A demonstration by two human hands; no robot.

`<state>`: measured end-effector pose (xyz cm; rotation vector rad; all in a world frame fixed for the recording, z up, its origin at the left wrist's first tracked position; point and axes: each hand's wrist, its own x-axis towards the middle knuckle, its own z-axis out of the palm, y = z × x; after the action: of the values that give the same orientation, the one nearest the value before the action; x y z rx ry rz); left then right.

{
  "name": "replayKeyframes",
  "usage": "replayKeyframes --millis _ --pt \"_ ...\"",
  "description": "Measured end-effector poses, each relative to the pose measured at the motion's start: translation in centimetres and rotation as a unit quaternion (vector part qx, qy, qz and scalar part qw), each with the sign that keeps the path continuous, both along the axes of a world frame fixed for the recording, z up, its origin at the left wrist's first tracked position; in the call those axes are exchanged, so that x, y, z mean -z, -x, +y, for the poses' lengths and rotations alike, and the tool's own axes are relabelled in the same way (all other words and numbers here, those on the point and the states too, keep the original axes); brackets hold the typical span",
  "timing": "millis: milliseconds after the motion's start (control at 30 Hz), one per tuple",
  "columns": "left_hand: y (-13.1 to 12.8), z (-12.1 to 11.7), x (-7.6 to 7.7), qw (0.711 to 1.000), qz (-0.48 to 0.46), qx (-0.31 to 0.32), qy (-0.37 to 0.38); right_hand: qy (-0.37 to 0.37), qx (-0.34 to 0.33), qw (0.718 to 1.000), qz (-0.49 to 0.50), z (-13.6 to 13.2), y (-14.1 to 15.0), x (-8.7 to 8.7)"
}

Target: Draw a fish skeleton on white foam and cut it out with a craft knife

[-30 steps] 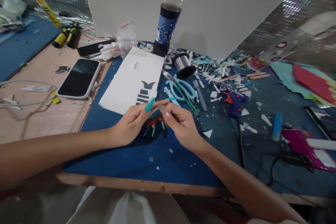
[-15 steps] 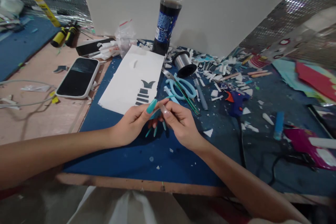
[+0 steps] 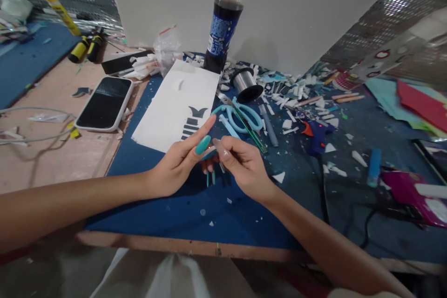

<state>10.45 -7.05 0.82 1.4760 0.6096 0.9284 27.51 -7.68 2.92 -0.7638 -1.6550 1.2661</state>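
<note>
My left hand (image 3: 176, 163) has its thumb closed on a small, thin white-and-blue piece (image 3: 208, 152), with the index finger stretched out. Long turquoise nails show on that hand. From the other side, my right hand (image 3: 246, 167) pinches close to the piece's right end; its fingertips hide whether it grips this piece or something smaller. Just beyond the hands lies a white sheet (image 3: 171, 102) bearing dark cut shapes (image 3: 198, 112), including a tail-like one. Light-blue-handled scissors (image 3: 244, 118) lie beyond my right hand.
A bottle of dark drink (image 3: 221, 32) stands at the back beside a wire spool (image 3: 245, 84). Scraps (image 3: 293, 91) litter the blue mat. A glue gun (image 3: 317, 136) with its cord lies to the right, a phone (image 3: 104, 102) to the left. A magenta object (image 3: 408, 193) lies far right.
My left index finger has lifted and straightened away from the right fingertips. Both hands stay close together around the small piece. The view has shifted slightly.
</note>
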Motion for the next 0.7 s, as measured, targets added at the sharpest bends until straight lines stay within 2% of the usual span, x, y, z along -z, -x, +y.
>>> replayKeyframes --millis 200,433,533,700 --pt "-0.03 0.1 0.25 0.999 -0.027 -0.026 0.005 -0.101 0.051 0.99 -0.081 0.18 -0.43 0.34" --pt "0.19 -0.02 0.34 0.995 -0.006 -0.067 -0.077 -0.192 0.064 0.971 -0.123 0.39 -0.75 0.62" --pt "0.13 -0.01 0.29 0.988 0.018 -0.11 -0.105 -0.211 0.063 0.968 -0.12 0.56 -0.79 0.69" --pt "0.23 0.18 0.06 0.979 0.023 -0.145 -0.144 -0.207 0.066 0.971 -0.099 0.75 -0.8 0.78"
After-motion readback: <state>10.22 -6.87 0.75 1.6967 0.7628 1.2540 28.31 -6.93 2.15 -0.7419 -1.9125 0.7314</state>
